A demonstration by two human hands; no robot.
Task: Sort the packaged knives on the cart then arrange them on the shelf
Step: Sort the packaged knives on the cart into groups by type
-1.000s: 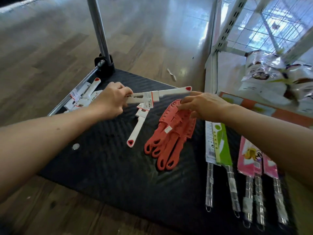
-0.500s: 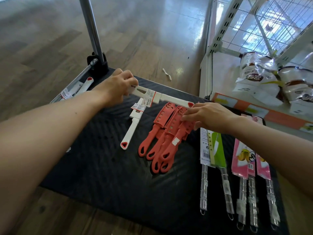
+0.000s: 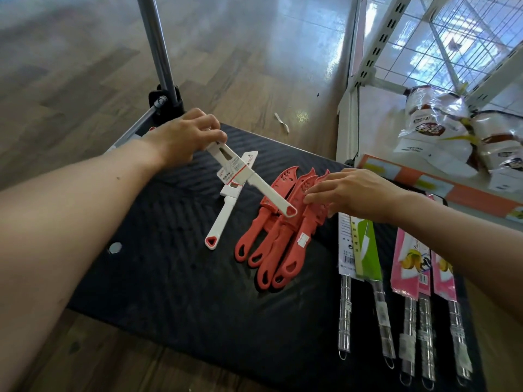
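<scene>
My left hand grips a white packaged knife by its sheath end, with the handle slanting down to the right over the red knives. A second white knife lies on the black cart deck beneath it. Several red sheathed knives lie fanned in a pile at the middle. My right hand rests with spread fingers on the upper ends of the red knives, holding none of them. Steel-handled knives in green-and-white sleeves and in pink sleeves lie in a row at the right.
The cart's metal handle post rises at the back left. A store shelf with an orange price strip stands at the right and holds white snack bags. Wooden floor surrounds the cart.
My left hand swung the white knife clockwise, so its handle tip now points down over the red pile. My right hand moved off the handle tip onto the red knives. The view shifted.
</scene>
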